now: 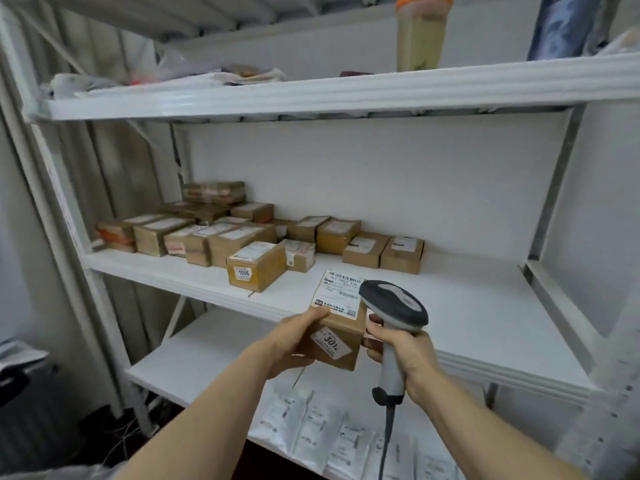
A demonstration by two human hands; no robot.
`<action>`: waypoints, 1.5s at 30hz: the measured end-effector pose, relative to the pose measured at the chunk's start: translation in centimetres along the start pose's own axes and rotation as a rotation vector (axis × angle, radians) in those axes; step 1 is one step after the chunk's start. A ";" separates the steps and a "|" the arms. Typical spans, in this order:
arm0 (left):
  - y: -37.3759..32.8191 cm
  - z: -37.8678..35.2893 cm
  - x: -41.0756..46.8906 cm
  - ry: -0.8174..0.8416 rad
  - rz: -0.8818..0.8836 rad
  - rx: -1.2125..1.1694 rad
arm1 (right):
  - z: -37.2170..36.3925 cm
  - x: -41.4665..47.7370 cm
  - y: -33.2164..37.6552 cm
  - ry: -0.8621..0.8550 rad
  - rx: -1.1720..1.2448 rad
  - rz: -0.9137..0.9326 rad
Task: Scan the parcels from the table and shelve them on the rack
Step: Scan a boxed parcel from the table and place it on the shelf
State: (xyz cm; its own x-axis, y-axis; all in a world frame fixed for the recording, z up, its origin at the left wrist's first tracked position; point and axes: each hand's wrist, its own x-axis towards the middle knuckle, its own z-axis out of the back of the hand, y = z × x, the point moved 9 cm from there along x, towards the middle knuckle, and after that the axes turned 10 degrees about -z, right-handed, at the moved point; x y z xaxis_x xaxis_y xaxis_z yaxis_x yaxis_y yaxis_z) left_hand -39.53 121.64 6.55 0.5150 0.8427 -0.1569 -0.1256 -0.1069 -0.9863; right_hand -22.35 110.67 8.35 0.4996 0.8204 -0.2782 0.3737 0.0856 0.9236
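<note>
Left hand [294, 341] grips a small cardboard parcel [341, 355] just before the middle shelf [467, 299]. Right hand [408, 355] grips a corded barcode scanner [394, 303], its head over the parcel's label. A cluster of boxes [242, 237] already sits on that shelf's left part. This parcel looks mid-scan and is not yet shelved; what remains elsewhere is out of view.

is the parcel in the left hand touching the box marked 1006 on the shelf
Apart. The head view shows a strip of white shelf between the parcel, gripped by the left hand, and the 1006 box.
</note>
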 end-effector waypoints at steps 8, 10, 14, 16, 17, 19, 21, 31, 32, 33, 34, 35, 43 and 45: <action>-2.5 2.0 10.9 -0.006 0.021 0.145 | -3.1 11.6 1.9 -0.015 0.051 -0.083; -2.6 2.3 13.0 -0.009 0.019 0.128 | -3.8 13.4 2.2 -0.022 0.046 -0.095; -3.9 2.3 16.6 -0.042 -0.028 0.059 | -5.4 16.6 3.2 -0.015 0.043 -0.113; -4.4 2.3 18.3 -0.064 -0.039 0.071 | -6.4 18.0 3.4 -0.010 0.024 -0.139; -4.6 2.3 19.3 -0.074 -0.045 0.100 | -6.8 18.6 3.3 -0.013 -0.001 -0.157; -5.0 2.4 21.4 -0.090 -0.050 0.162 | -7.4 19.9 3.3 -0.029 -0.050 -0.176; -5.2 2.5 23.3 -0.078 -0.036 0.154 | -7.7 21.3 3.8 -0.071 -0.075 -0.169; -7.6 2.1 28.3 -0.037 -0.236 0.666 | -10.4 26.7 4.5 -0.142 -0.109 -0.192; -7.5 2.2 28.4 -0.053 -0.245 0.720 | -10.3 27.0 4.4 -0.147 -0.107 -0.197; -7.5 2.3 28.5 -0.065 -0.255 0.767 | -10.3 27.3 4.4 -0.147 -0.103 -0.202; -7.7 2.4 28.5 -0.072 -0.273 0.814 | -10.2 27.6 4.5 -0.146 -0.096 -0.208; -7.8 2.4 28.6 -0.072 -0.294 0.864 | -10.1 27.8 4.6 -0.147 -0.085 -0.212; -9.3 2.2 29.1 -0.074 -0.512 1.084 | -9.5 29.1 5.2 -0.188 0.004 -0.209; -9.7 2.1 29.1 -0.067 -0.563 1.105 | -9.0 29.5 5.3 -0.212 0.003 -0.208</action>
State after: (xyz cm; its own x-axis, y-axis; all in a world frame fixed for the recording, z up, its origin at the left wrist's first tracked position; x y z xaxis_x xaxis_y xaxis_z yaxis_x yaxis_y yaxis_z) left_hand -25.08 148.31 11.68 0.6887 0.6559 0.3091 -0.5647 0.7526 -0.3388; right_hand -12.66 140.44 7.46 0.5639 0.6492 -0.5105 0.4871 0.2377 0.8404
